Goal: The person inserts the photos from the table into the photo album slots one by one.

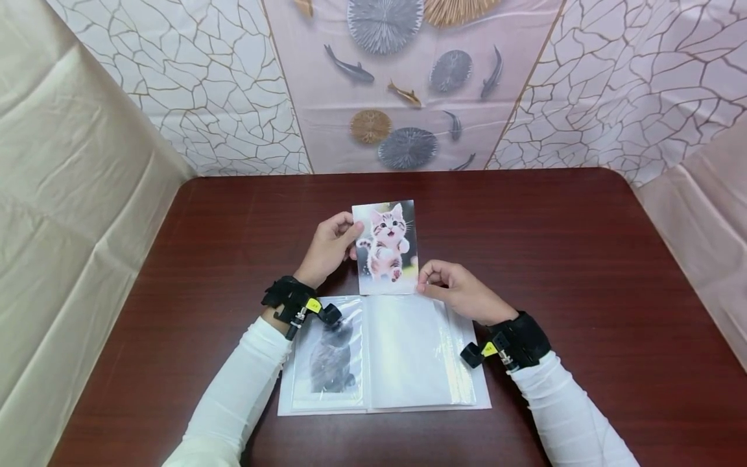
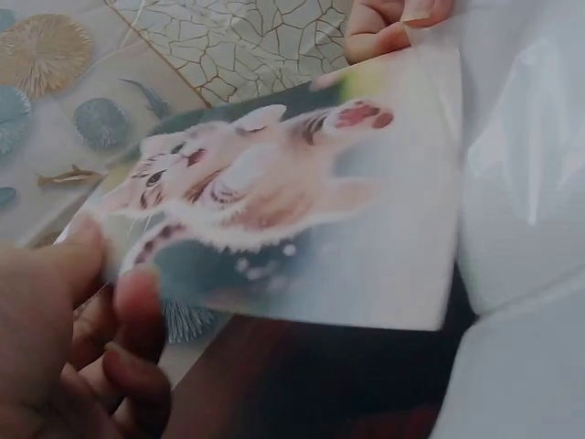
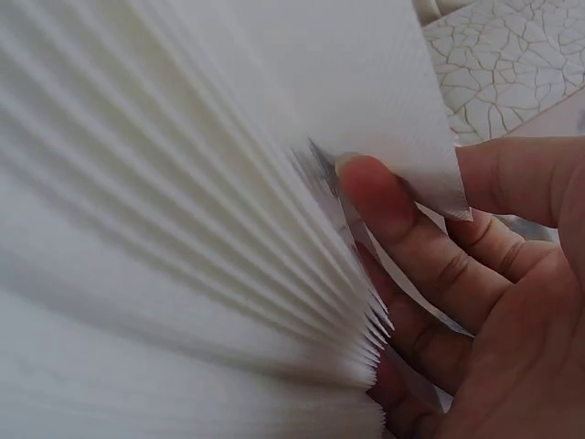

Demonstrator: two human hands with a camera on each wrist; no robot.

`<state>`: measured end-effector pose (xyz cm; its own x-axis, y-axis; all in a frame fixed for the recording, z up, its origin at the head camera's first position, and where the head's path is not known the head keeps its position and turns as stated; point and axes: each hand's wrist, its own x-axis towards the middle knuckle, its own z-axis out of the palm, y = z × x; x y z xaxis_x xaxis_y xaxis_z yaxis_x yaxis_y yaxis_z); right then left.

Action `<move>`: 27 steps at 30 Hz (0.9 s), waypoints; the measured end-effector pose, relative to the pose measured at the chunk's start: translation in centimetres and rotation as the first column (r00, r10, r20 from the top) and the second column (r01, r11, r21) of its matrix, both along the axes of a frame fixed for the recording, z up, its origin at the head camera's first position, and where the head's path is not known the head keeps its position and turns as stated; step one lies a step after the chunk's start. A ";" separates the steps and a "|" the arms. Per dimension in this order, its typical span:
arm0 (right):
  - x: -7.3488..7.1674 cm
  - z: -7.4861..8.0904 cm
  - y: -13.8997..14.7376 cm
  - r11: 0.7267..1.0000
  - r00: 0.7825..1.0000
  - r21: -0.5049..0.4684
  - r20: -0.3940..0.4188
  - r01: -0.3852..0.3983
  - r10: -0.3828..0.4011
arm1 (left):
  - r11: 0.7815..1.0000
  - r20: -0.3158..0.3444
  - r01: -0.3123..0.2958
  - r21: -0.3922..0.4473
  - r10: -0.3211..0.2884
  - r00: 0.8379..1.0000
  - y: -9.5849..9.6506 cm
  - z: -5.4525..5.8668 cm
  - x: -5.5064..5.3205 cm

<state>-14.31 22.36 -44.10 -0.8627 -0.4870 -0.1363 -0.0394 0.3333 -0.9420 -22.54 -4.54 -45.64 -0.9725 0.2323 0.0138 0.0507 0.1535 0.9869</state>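
Observation:
My left hand (image 1: pixel 328 251) pinches the left edge of a kitten photo (image 1: pixel 384 259), thumb on its front. The photo stands above an open photo album (image 1: pixel 417 357), its bottom edge at the top of the right-hand page. At the photo's lower right corner is my right hand (image 1: pixel 467 293), pinching the top of the album page (image 3: pixel 393 101) between thumb and finger in the right wrist view. Behind that page many page edges (image 3: pixel 228 229) fan out. In the left wrist view the clear sleeve (image 2: pixel 530 137) lies beside the photo's bottom edge; whether the photo is inside it, I cannot tell.
A grey animal picture (image 1: pixel 332 363) fills the album's left-hand pocket. The album lies on a dark red-brown table (image 1: pixel 583 259). Patterned cloth (image 1: pixel 227 84) hangs behind the table's far edge, and pale cloth (image 1: pixel 76 227) hangs along the left side.

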 end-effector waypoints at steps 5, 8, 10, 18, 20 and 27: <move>0.0 0.0 0.1 1.000 1.000 0.005 0.013 0.014 -0.014 | 0.991 0.102 0.132 -0.029 -0.128 0.986 -0.2 -0.6 0.6; 0.0 -0.1 0.1 1.000 0.999 -0.002 0.022 0.025 -0.025 | 0.981 0.143 0.192 -0.026 -0.186 0.972 -0.4 -1.0 1.0; 0.0 -0.1 0.1 0.999 0.999 -0.006 0.026 0.032 -0.032 | 0.978 0.143 0.208 -0.024 -0.203 0.969 -0.4 -1.2 1.2; -0.3 -0.1 0.4 0.997 0.996 -0.018 0.048 0.079 -0.078 | 0.984 0.114 0.179 -0.011 -0.176 0.978 -0.1 -1.3 1.3; -0.4 0.0 0.3 0.996 0.994 -0.006 0.058 0.094 -0.094 | 0.985 0.109 0.172 -0.007 -0.170 0.979 0.0 -1.2 1.4; -0.5 -0.1 0.1 0.996 0.993 0.024 0.084 0.080 -0.082 | 0.985 0.107 0.175 0.009 -0.175 0.979 0.5 -1.1 1.6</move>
